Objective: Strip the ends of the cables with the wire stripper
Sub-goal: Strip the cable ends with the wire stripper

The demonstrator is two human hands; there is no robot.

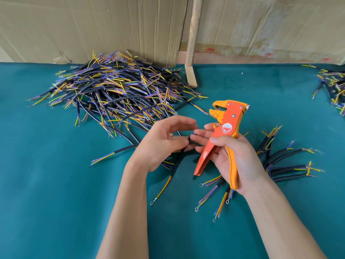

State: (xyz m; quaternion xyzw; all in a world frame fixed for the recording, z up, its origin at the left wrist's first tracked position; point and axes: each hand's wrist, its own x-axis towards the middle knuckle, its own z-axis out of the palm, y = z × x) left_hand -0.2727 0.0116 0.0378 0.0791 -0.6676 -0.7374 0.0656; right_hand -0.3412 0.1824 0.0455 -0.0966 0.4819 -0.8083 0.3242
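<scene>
— Teal cloth covered the worktable [56, 184], and on its left lay a big heap of black-sheathed cables with yellow, blue and purple cores [115, 90]. Was that the untouched stock?

— Most likely; it looked far larger than the rest. In the middle the left hand [158, 144] pinched one black cable [177, 161] near its upper end, its ring-terminal end trailing toward the viewer.

— And the tool?

— The right hand [235, 157] curled around the orange-and-yellow wire stripper [222, 135], handles spread and jaws clear of the cable. A smaller fan of cables [283, 165] lay to its right, probably finished. Much seemed left.
</scene>
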